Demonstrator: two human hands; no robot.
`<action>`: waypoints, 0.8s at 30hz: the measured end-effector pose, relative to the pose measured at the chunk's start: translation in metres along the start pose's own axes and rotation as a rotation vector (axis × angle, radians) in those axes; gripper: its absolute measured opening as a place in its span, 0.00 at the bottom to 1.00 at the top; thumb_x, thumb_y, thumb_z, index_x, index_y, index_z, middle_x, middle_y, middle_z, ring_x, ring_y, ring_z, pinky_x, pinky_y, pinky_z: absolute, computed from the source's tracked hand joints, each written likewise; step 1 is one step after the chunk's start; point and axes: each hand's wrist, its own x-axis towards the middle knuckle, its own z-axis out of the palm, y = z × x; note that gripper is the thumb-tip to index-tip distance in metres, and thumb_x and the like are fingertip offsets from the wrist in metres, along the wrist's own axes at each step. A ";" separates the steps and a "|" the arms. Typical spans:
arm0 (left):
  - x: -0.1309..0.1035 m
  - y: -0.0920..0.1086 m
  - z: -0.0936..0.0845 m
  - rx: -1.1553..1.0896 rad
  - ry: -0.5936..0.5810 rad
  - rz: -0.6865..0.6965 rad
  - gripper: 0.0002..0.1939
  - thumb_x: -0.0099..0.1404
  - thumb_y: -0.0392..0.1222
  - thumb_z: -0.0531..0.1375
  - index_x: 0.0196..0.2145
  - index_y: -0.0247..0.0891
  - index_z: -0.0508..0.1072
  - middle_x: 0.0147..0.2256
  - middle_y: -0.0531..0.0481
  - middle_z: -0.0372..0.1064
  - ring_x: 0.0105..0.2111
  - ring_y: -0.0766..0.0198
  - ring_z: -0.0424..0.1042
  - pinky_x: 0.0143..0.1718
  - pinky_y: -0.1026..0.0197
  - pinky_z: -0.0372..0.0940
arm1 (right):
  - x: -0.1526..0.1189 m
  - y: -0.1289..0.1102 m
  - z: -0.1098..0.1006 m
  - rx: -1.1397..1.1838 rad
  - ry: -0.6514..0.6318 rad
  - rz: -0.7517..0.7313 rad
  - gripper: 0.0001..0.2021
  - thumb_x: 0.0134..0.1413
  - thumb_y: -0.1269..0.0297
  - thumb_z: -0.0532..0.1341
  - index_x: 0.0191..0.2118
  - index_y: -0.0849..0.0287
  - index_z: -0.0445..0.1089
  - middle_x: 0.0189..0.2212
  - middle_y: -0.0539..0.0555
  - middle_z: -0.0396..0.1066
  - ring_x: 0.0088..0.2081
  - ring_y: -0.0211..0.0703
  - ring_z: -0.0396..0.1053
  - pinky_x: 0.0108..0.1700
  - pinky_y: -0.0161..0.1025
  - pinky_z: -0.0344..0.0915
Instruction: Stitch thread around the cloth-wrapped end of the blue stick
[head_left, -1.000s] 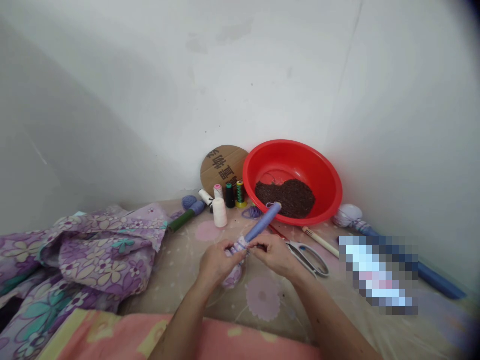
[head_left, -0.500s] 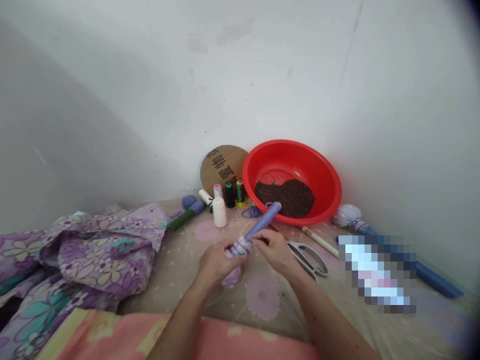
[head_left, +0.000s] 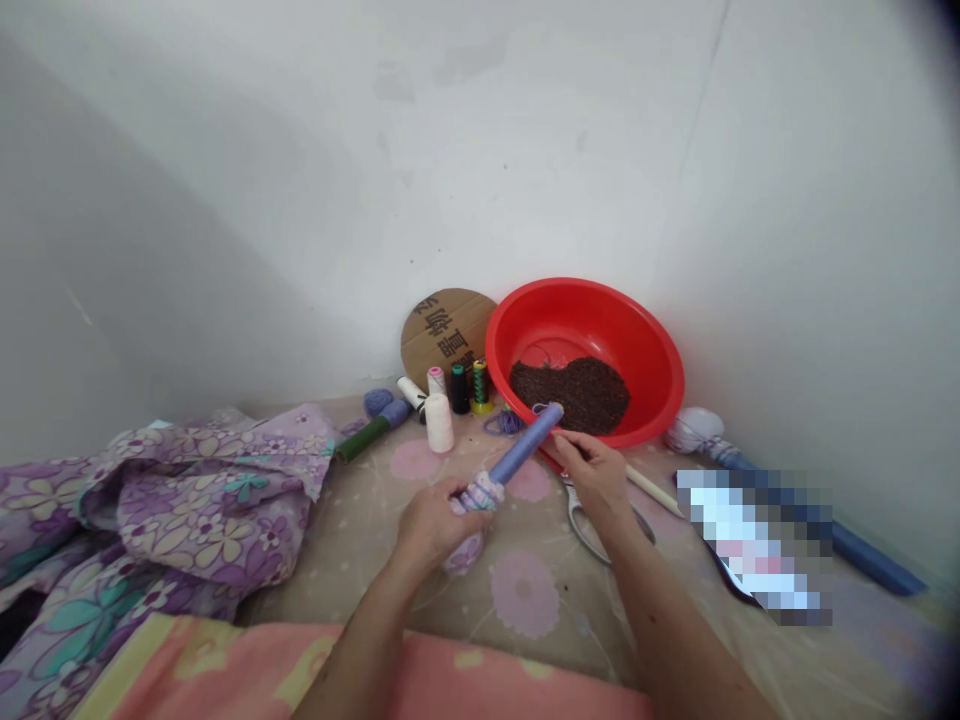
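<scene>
left hand clamped on the stick's cloth-wrapped end, mid-bed | right hand pinching near the tip, by the red basin | I judge it light, stiff — grip the padded wrap

A periwinkle-blue fabric-wrapped stick, a glossy red round plastic basin, and purple floral-print cloth with teal flowers.

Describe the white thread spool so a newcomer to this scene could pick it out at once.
Start at the red basin in the corner and look left to the round cardboard disc leaning on the wall. A cluster of spools stands before it. The white thread spool is the nearest, the largest and the only all-white cone.
</scene>
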 end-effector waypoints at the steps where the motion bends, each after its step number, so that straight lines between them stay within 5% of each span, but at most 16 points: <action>1: 0.000 0.000 0.000 -0.009 -0.003 0.000 0.21 0.45 0.53 0.58 0.37 0.44 0.70 0.33 0.51 0.70 0.31 0.63 0.66 0.29 0.65 0.56 | -0.001 -0.002 0.001 -0.013 -0.096 -0.019 0.11 0.45 0.60 0.56 0.30 0.60 0.71 0.27 0.54 0.71 0.30 0.42 0.66 0.33 0.37 0.62; 5: 0.003 -0.003 0.002 -0.072 -0.015 -0.003 0.22 0.44 0.52 0.58 0.37 0.41 0.70 0.32 0.52 0.70 0.31 0.63 0.67 0.30 0.66 0.56 | -0.012 -0.018 0.009 -0.095 -0.483 -0.138 0.07 0.45 0.63 0.57 0.27 0.59 0.71 0.25 0.51 0.70 0.28 0.38 0.65 0.31 0.33 0.60; 9: 0.003 -0.002 0.001 -0.094 0.001 -0.013 0.21 0.43 0.49 0.59 0.37 0.41 0.71 0.31 0.52 0.71 0.31 0.63 0.67 0.32 0.66 0.57 | -0.026 -0.024 0.019 -0.224 -0.642 -0.171 0.06 0.40 0.61 0.61 0.24 0.58 0.70 0.21 0.48 0.68 0.24 0.36 0.62 0.26 0.31 0.55; 17: -0.002 0.007 -0.006 -0.089 0.074 -0.015 0.19 0.43 0.48 0.60 0.36 0.43 0.73 0.31 0.53 0.72 0.30 0.63 0.67 0.31 0.66 0.56 | -0.034 -0.024 0.029 -0.185 -0.612 -0.165 0.05 0.44 0.69 0.58 0.21 0.59 0.68 0.20 0.48 0.66 0.25 0.36 0.61 0.28 0.31 0.55; 24: 0.000 -0.002 -0.009 -0.118 0.091 -0.054 0.22 0.41 0.48 0.61 0.37 0.42 0.73 0.32 0.51 0.71 0.30 0.63 0.67 0.27 0.67 0.54 | -0.020 -0.025 0.017 -0.005 -0.252 -0.163 0.08 0.47 0.65 0.55 0.21 0.60 0.63 0.19 0.48 0.60 0.23 0.34 0.57 0.26 0.32 0.54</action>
